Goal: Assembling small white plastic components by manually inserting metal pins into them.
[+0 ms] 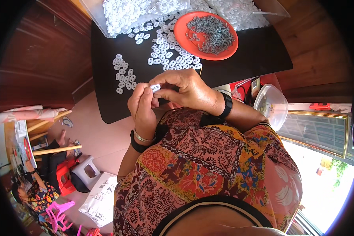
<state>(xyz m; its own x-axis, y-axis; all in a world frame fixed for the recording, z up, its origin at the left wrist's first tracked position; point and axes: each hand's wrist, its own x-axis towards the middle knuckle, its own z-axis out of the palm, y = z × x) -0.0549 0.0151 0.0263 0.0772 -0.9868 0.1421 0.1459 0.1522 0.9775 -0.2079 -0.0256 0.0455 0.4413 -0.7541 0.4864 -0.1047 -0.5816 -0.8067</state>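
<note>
Patterned sleeves lead to both hands — left hand [142, 105] and right hand [185, 89] together pinching one small white plastic piece [155, 87], seemingly light, stiff, slippery — best held by its edges.

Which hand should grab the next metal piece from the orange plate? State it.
Right, probably. The right hand sits nearer the orange plate of metal pieces; the left hand pinches the white part.

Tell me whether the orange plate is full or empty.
Partly full: the orange plate holds a heap of small grey metal pieces, with bare rim around it.
</note>
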